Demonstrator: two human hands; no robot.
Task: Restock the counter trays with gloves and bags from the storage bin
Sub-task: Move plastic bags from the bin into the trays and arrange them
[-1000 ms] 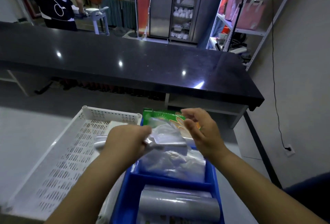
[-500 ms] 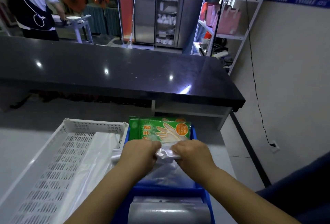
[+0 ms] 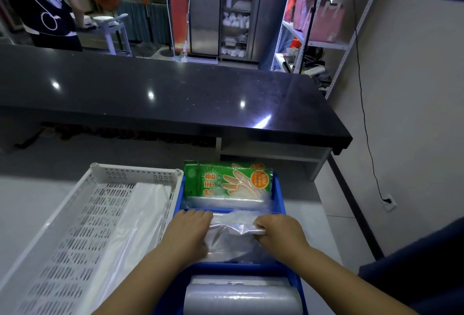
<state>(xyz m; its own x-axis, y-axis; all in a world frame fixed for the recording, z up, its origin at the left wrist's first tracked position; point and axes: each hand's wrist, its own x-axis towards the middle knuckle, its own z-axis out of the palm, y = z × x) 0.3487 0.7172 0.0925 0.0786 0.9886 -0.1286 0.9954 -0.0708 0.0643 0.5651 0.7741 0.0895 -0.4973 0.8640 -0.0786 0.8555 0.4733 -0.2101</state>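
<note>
Bags, crinkly clear plastic, inside boxy blue bin.

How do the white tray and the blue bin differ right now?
The white tray has perforated walls; the blue bin is solid. The white tray holds pale bags; the divided blue bin holds glove packs and clear bags. Both sit side by side.

Black counter, metal shelving, aproned person.
</note>
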